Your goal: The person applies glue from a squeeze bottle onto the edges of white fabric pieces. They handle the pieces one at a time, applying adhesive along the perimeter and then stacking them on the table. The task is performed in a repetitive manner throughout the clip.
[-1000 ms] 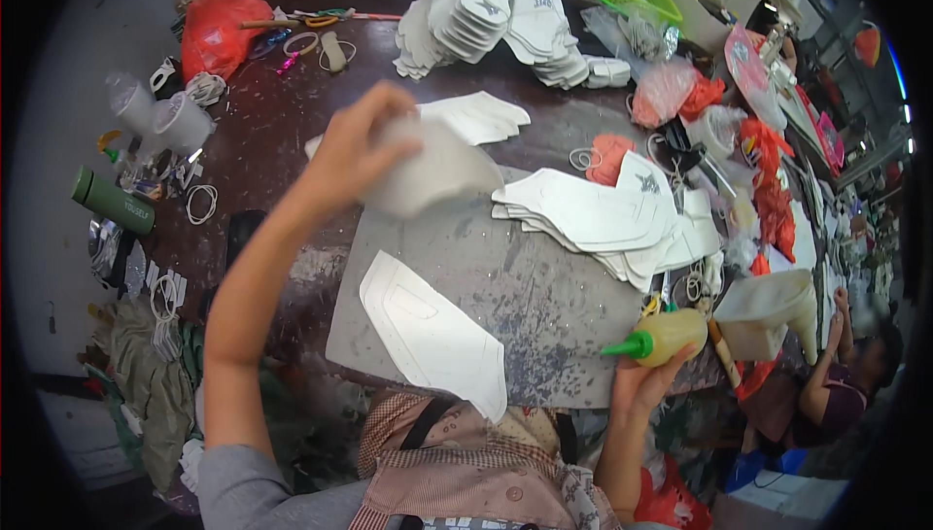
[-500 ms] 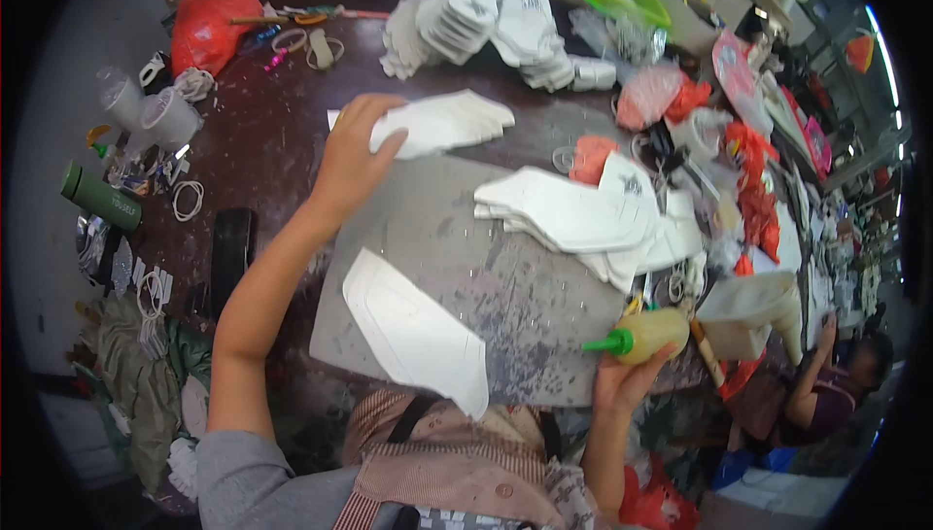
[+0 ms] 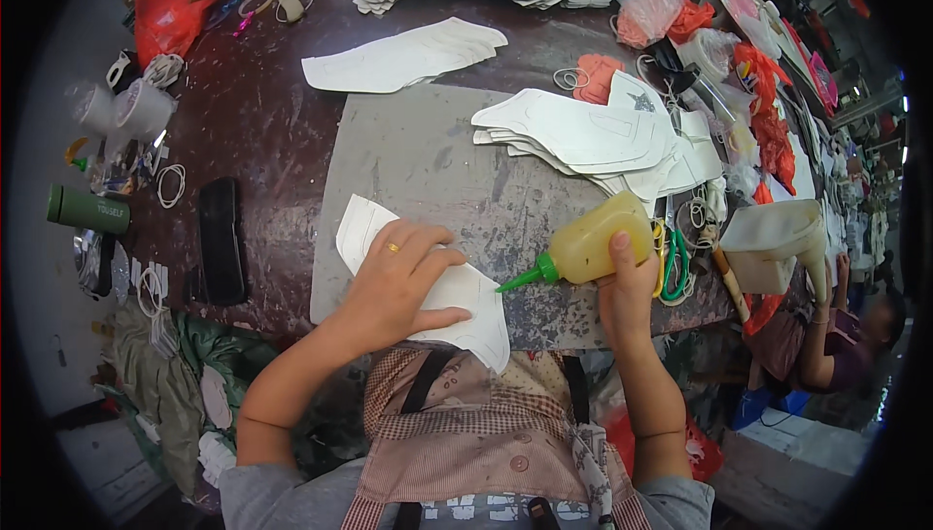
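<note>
"where is the white piece?"

"the white piece (image 3: pixel 469 292) lies flat at the lower centre of the frame, on a grey board (image 3: pixel 403 146). its long axis slants from upper left to lower right, and its lower end juts past the board's bottom edge."

"and the left hand?"

"the left hand (image 3: pixel 403 282) rests palm down across the piece's middle, thumb spread apart from the fingers, lying on it rather than gripping."

"what does the right hand do?"

"the right hand (image 3: pixel 632 292), right of centre, is clamped on a yellowish bottle (image 3: pixel 601 239); its thumb shows, but its other fingers are mostly hidden."

"how do bottle and piece meet?"

"the bottle tilts, its green nozzle (image 3: pixel 532 274) pointing left and slightly down the frame. the tip is right at the piece's right-hand edge; whether it touches, one cannot tell. the piece lies left of the right hand's fingers and directly under the left hand, the nearer one."

"anything nearby?"

"a stack of similar white pieces (image 3: pixel 569 132) sits right of centre."
</note>
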`<state>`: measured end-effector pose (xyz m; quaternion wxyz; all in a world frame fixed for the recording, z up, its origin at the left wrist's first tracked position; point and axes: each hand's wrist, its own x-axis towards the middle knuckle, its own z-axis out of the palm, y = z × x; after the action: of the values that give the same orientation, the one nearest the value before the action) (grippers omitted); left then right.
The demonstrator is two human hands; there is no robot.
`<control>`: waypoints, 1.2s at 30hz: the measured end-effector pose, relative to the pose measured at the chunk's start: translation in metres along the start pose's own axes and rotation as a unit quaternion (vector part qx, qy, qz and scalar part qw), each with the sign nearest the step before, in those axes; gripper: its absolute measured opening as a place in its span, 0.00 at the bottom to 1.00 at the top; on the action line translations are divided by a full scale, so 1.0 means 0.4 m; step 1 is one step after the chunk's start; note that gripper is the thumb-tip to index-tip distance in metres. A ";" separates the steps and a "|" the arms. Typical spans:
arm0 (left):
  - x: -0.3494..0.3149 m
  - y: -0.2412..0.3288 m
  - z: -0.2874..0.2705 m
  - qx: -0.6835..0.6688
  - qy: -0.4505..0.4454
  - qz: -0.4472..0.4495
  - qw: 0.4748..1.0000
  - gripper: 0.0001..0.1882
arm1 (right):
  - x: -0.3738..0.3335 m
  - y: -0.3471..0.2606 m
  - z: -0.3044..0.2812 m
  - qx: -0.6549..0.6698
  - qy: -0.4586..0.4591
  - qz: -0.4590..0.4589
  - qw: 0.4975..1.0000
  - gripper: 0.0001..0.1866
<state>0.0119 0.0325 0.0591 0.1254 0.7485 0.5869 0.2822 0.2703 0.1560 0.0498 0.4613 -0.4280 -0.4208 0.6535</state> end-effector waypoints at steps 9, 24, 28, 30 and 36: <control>0.003 0.034 -0.005 -0.008 -0.026 -0.043 0.999 0.30 | -0.002 0.012 -0.010 -0.075 -0.019 -0.049 0.996 0.26; -0.027 0.029 0.030 0.030 0.016 -0.027 0.999 0.34 | -0.088 -0.012 -0.073 -0.151 -0.035 -0.005 0.988 0.31; -0.028 0.033 0.032 0.030 0.020 -0.035 0.999 0.34 | -0.117 -0.007 -0.088 -0.158 -0.027 -0.015 0.987 0.34; -0.031 0.039 0.033 0.035 0.021 -0.051 0.998 0.34 | -0.144 0.002 -0.086 -0.151 -0.011 -0.028 0.988 0.35; -0.027 0.045 0.028 0.030 0.003 -0.072 0.997 0.34 | -0.249 0.034 -0.112 -0.169 0.012 -0.049 0.984 0.39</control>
<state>0.0311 0.0188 0.0566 0.1210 0.7067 0.6479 0.2573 0.3300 0.0640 0.0414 0.4193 -0.4863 -0.5397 0.5444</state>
